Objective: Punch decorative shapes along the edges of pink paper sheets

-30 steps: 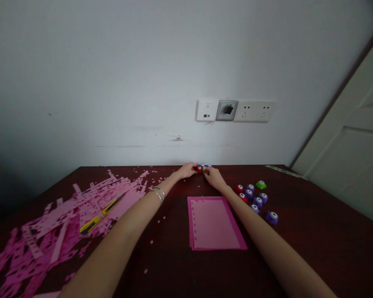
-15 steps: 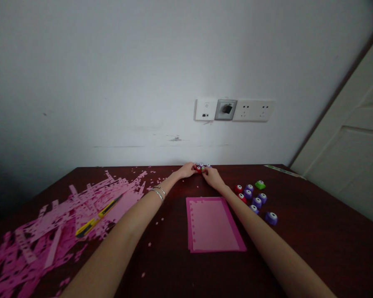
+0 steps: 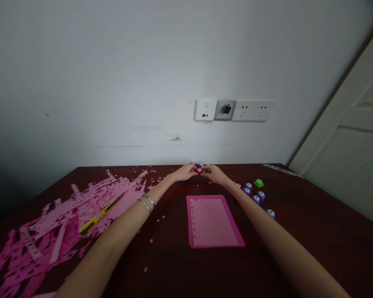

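L hand (image 3: pixel 185 172) & R hand (image 3: pixel 216 174), fingers part-curled, meet at the red punch (image 3: pixel 199 171), centre of frame; can't tell if either grips it. Tight w/ purple punch (image 3: pixel 201 165) behind: careless nudge prob. topples one.

The left hand (image 3: pixel 185 172) and right hand (image 3: pixel 216 174) nearly meet, both arms (image 3: pixel 113 242) stretched forward.

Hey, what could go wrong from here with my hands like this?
The small red piece sits between the left hand and right hand; it might slip aside. The right forearm passes close by the purple pieces, so shifting it could knock some. The yellow cutter lies on pink scraps beside the left forearm, which might brush it.
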Available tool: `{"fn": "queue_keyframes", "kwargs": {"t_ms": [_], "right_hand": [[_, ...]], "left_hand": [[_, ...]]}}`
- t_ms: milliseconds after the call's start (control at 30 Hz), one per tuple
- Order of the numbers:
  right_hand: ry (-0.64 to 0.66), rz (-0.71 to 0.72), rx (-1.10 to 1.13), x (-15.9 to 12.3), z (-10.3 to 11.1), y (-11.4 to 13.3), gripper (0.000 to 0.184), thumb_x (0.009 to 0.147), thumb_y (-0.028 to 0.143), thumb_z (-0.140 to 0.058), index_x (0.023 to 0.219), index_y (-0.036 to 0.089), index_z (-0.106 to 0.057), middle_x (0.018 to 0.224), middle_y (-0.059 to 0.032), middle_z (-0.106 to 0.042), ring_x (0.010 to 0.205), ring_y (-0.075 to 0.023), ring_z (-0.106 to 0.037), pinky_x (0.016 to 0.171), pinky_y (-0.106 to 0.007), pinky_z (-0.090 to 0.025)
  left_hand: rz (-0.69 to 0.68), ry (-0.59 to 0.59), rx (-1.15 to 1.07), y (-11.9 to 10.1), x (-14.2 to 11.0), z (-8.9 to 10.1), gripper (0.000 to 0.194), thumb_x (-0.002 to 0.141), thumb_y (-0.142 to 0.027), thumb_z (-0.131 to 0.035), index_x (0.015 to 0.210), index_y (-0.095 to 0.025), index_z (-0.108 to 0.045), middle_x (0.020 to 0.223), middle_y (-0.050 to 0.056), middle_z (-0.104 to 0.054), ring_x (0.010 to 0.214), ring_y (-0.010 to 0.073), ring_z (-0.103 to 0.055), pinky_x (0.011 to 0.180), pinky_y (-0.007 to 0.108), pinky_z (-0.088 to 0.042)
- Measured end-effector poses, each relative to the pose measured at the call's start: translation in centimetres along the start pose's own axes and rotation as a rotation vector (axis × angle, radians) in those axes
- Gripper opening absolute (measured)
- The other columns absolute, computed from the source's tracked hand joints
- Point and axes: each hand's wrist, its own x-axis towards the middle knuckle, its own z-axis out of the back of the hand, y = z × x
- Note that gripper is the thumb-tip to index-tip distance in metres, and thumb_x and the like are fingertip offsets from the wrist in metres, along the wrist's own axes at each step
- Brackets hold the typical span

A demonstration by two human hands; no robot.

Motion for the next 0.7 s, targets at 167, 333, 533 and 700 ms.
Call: {"fn": "queue_keyframes", "kwargs": {"t_ms": [167,333,533,700], "right_hand": [[0.097,0.096,-0.080,-1.7,0.8,1.9,0.015,0.073,0.023,-0.058,0.082,0.013,-0.065,0.062,0.0007,-0.056,0.042,-0.0062,-0.044,0.035,-0.016,-0.037],[0.138,0.217,-0.158,-4.0,1.1,3.7,0.015,0.076,0.024,-0.055,0.082,0.013,-0.064,0.060,0.0011,-0.055,0.051,-0.0090,-0.047,0.045,-0.019,-0.037],[0.137,0.269,-0.170,-6.3,1.0,3.7,0.016,0.073,0.023,-0.059,0.085,0.014,-0.066,0.069,-0.0016,-0.060,0.060,-0.0118,-0.052,0.054,-0.022,-0.039],[0.138,0.253,-0.147,-7.5,0.8,3.3,0.019,0.073,0.026,-0.060,0.085,0.014,-0.066,0.071,-0.0027,-0.062,0.063,-0.0130,-0.055,0.058,-0.023,-0.042]], "left_hand": [[-0.032,0.020,0.032,-1.5,-2.0,0.4,0.022,0.080,-0.027,-0.052,0.094,-0.011,-0.058,0.074,0.001,-0.056,0.065,0.0109,-0.048,0.059,0.021,-0.037],[-0.041,0.026,0.039,-3.1,-4.1,0.4,0.022,0.081,-0.027,-0.052,0.096,-0.012,-0.057,0.073,0.001,-0.056,0.065,0.0110,-0.049,0.060,0.022,-0.038],[-0.057,0.036,-0.006,-4.6,-6.2,-0.5,0.023,0.079,-0.029,-0.054,0.093,-0.012,-0.058,0.069,0.000,-0.055,0.062,0.0108,-0.049,0.057,0.022,-0.037],[0.010,0.010,0.038,-5.4,-7.7,-0.9,0.025,0.075,-0.029,-0.058,0.094,-0.013,-0.058,0.068,0.000,-0.057,0.060,0.0113,-0.052,0.054,0.021,-0.037]]}}
